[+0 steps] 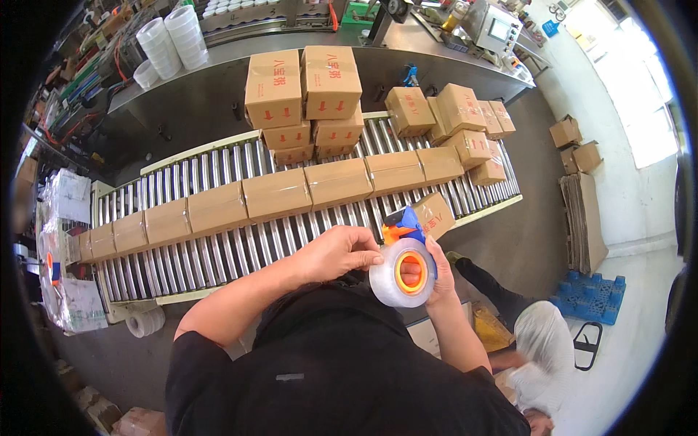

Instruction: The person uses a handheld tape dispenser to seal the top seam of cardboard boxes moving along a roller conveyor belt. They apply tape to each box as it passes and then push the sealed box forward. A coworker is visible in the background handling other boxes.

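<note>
A roll of clear packing tape (385,280) with an orange core sits on a blue and orange hand dispenser (404,221), close in front of my chest. My right hand (435,270) grips the dispenser from behind, fingers showing through the core. My left hand (336,252) is at the left edge of the roll, thumb and fingertips pinched on the tape. Just beyond the hands runs a roller conveyor (218,254) carrying a row of sealed brown cartons (276,193).
Stacked cartons (302,83) stand at the far side of the conveyor, more piled at its right end (465,123). A person in white (542,341) crouches at lower right by a blue pallet (592,294). Flat cardboard (582,218) leans on the right. White tubs (171,40) sit on the back counter.
</note>
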Motion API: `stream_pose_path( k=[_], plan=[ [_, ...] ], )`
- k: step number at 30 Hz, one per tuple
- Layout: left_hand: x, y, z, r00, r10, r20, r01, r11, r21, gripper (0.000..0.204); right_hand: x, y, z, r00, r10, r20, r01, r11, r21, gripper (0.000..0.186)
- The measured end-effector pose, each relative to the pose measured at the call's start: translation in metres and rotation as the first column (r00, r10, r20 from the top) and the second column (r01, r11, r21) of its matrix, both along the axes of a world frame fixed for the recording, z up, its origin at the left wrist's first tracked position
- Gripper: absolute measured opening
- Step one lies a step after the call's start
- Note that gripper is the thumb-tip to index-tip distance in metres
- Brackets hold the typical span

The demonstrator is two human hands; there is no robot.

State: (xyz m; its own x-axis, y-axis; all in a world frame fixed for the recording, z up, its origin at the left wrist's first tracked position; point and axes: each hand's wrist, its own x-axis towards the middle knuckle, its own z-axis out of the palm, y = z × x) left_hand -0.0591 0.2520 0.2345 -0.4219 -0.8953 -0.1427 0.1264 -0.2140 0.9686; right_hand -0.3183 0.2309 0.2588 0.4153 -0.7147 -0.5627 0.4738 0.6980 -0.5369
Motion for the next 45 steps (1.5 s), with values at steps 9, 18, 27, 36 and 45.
stream_pose_path(
  k=[9,18,27,36,45],
  plan=[
    [-0.008,0.019,0.005,0.984,0.04,0.173,-0.047,0.998,0.037,0.021,-0.006,0.002,-0.008,0.996,0.089,-0.012,-0.088,0.995,0.04,0.056],
    [-0.015,0.036,-0.016,0.982,0.146,0.12,-0.164,0.974,0.157,0.027,-0.021,0.003,-0.032,0.994,0.068,0.091,-0.081,0.986,0.145,0.051],
    [0.005,0.032,-0.01,0.996,0.093,-0.014,-0.089,0.982,0.166,0.019,-0.004,-0.005,-0.015,0.994,0.109,0.019,-0.111,0.985,0.13,0.047],
    [-0.005,0.05,0.007,0.901,0.318,0.296,-0.313,0.947,-0.065,0.033,-0.019,-0.024,-0.086,0.993,0.112,-0.045,-0.12,0.955,-0.272,0.043],
    [-0.005,0.073,-0.015,0.739,0.647,0.187,-0.577,0.752,-0.318,0.021,0.049,-0.022,-0.036,0.951,0.309,0.01,-0.304,0.94,-0.153,0.056]
  ],
)
